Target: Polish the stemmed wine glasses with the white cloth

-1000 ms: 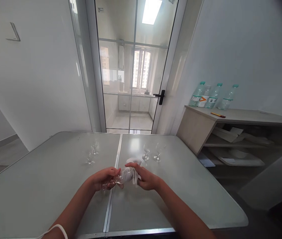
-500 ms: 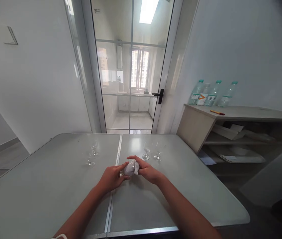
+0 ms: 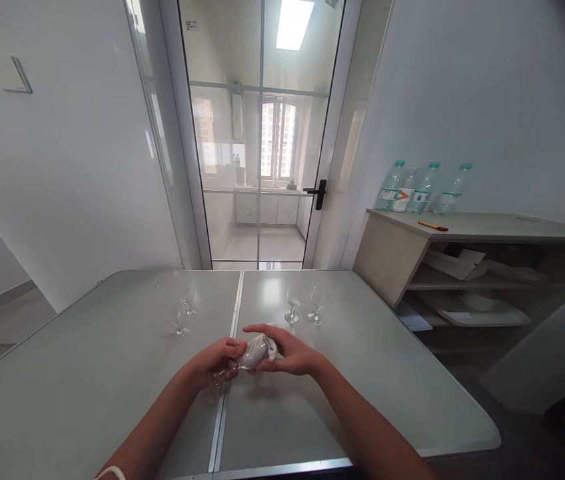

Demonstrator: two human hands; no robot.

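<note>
My left hand (image 3: 212,361) grips a small clear stemmed glass (image 3: 227,371) by its stem and foot, lying sideways over the grey table (image 3: 112,373). My right hand (image 3: 290,350) is closed around a white cloth (image 3: 258,351) that wraps the glass's bowl. Both hands meet above the table's centre seam. Two clear stemmed glasses (image 3: 182,315) stand upright to the left beyond my hands, and two more glasses (image 3: 304,307) stand to the right.
A glass door (image 3: 262,133) with a black handle (image 3: 318,193) stands behind the table. At the right a wooden shelf unit (image 3: 462,267) holds several water bottles (image 3: 425,189) and a red pen (image 3: 433,227). The table's right edge runs close to the shelf.
My hands drew a little nearer to me and turned the glass, so its foot now shows below my left hand. The cloth stays round the bowl.
</note>
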